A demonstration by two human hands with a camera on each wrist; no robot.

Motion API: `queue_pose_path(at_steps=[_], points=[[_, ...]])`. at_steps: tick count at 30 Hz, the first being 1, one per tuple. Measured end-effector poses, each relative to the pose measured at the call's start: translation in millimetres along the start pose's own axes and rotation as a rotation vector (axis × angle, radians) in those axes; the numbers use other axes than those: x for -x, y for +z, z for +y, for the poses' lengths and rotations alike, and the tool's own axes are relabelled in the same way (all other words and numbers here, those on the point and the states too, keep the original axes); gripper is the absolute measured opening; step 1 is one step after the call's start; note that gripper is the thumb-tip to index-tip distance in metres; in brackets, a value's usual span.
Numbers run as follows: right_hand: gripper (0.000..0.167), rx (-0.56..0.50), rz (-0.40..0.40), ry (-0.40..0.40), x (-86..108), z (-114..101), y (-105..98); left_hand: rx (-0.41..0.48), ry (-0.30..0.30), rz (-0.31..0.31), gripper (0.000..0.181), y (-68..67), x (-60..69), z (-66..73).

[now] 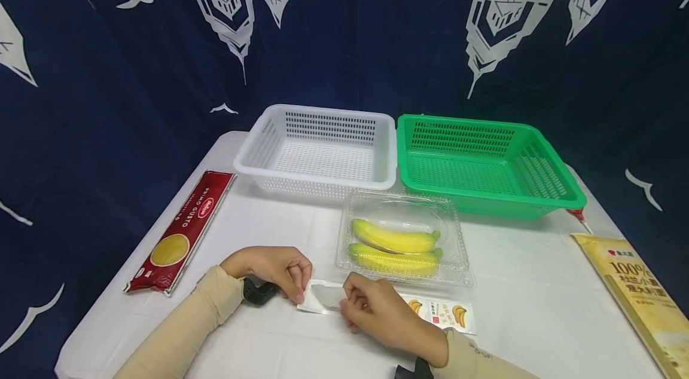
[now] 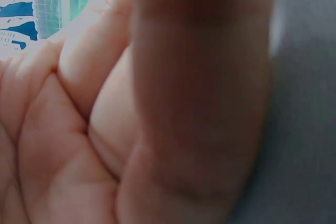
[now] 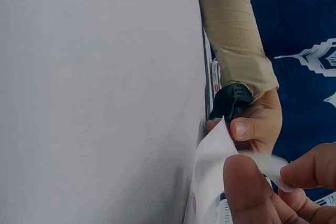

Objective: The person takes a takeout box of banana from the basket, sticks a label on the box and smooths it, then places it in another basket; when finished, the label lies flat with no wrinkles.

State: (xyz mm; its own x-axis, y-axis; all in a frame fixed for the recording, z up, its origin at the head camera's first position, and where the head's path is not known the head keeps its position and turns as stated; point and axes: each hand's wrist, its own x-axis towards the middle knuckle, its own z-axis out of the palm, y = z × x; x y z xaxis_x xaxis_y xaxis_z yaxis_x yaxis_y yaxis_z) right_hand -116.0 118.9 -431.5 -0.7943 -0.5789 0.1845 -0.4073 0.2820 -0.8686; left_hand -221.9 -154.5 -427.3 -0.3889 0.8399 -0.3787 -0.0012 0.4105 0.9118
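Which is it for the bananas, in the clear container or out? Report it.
In: the head view shows both bananas lying within the walls of the clear container.

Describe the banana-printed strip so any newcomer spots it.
On the white table sits a clear box with two bananas. On its near side is the strip, its left end pinched by the left hand; only it bears small printed bananas.

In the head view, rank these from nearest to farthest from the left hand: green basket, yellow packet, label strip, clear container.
From the left hand:
1. Label strip: its left end is in the fingers.
2. Clear container: just right and beyond.
3. Green basket: farther back, to the right.
4. Yellow packet: at the table's right edge.
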Motion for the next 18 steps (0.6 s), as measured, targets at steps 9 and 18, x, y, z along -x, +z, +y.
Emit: queue_pose_path(at_steps=[9,18], points=[[0.011,-0.044,0.0,-0.012,1.1,2,-4,-0.053,0.013,0.083,0.016,-8.3,7.5,2.2],[0.011,-0.038,0.014,-0.039,2.2,3,-9,-0.111,0.153,0.292,0.038,-13.3,-7.9,-2.8]])
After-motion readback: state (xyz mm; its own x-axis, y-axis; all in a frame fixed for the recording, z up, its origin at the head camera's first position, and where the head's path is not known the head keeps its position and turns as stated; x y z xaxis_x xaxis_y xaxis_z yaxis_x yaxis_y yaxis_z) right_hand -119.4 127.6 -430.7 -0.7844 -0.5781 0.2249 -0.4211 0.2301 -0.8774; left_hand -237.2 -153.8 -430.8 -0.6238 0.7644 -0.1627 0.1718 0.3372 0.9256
